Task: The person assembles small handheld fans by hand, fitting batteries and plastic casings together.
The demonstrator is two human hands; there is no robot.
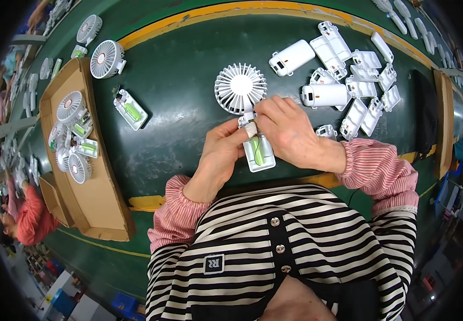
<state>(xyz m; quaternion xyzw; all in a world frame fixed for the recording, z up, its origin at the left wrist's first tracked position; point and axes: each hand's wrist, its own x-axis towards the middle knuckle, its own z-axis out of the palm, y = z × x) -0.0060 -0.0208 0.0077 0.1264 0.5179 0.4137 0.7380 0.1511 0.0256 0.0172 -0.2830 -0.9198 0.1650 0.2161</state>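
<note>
In front of me a small white handheld fan (240,85) lies with its round slatted head away from me. Its opened handle shell (266,160) points toward me and shows a green battery (256,151) and thin wires. My left hand (222,150) grips the handle's left side near the neck, thumb on a small pale piece there. From the right, my right hand (287,128) is closed with its fingertips at the neck joint. Whatever is between those right fingertips is hidden by the hand.
White handle shells (357,115) lie scattered at the right, with closed white cases (292,57) beside them. At the left, a cardboard tray (100,214) holds several fans (71,107). Another fan (107,59) with an opened battery handle (131,109) lies near the tray. A co-worker (31,214) is at far left.
</note>
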